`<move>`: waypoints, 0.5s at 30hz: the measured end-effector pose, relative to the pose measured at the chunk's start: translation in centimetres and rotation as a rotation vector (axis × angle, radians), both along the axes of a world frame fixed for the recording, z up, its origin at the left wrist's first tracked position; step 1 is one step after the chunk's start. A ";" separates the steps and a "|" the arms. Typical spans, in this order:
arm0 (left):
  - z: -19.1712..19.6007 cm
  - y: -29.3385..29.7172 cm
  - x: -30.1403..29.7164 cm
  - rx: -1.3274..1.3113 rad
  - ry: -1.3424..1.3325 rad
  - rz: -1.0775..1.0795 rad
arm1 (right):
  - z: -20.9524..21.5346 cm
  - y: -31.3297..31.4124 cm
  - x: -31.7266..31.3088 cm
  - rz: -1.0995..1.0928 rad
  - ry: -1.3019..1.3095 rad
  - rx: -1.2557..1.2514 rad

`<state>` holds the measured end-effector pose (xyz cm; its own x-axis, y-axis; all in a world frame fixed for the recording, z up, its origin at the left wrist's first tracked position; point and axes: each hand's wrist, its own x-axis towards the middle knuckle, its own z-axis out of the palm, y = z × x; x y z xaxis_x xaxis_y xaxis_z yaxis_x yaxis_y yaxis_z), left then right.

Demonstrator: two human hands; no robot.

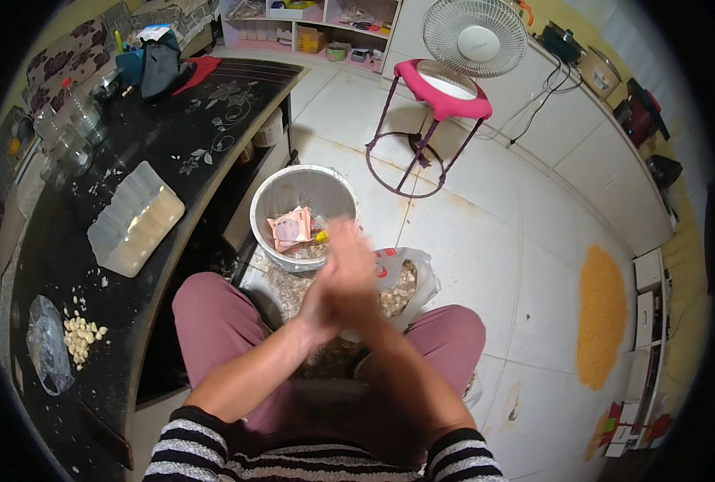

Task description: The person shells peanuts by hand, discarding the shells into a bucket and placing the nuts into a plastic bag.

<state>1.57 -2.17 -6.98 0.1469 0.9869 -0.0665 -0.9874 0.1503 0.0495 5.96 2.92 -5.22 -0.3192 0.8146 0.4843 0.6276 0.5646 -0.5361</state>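
My left hand (320, 307) and my right hand (354, 281) are pressed together in front of my knees. The right one's fingers are smeared by motion, and the left one's are mostly hidden behind it. I make out nothing between them. Just beyond them stands a pale bin (262, 217) with a pink packet (291, 230) and other scraps inside. Below the hands a white plastic bag (426, 281) lies open on the floor between my legs. It holds off-white, lumpy pieces (397, 300) that look like garlic or its skins; my arms cover part of it.
On the black table (205, 120) at left are a translucent tub (136, 221) of pale contents, peeled cloves (81, 339), a clear bag (48, 345) and jars (72, 149). A fan (478, 44) stands by a pink-topped stool (446, 92). Yellow grains (601, 317) cover floor at right.
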 end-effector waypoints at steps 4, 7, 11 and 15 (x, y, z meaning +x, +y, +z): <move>2.3 0.9 0.9 0.001 0.396 0.091 | -0.6 0.2 1.9 0.311 -0.132 0.020; 3.1 -0.4 0.8 -0.115 0.321 0.015 | 0.8 1.3 2.7 0.310 -0.040 0.046; 3.1 -0.1 0.3 -0.059 0.236 0.011 | 2.5 1.9 3.4 0.381 0.401 -0.376; 3.3 1.1 0.1 0.006 0.014 0.056 | 4.4 1.5 4.0 0.351 0.813 -0.827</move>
<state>1.65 -1.08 -3.69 0.0906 0.9939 -0.0622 -0.9934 0.0945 0.0643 9.98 4.45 -0.87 -0.4299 0.9026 0.0202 -0.1786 -0.0631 -0.9819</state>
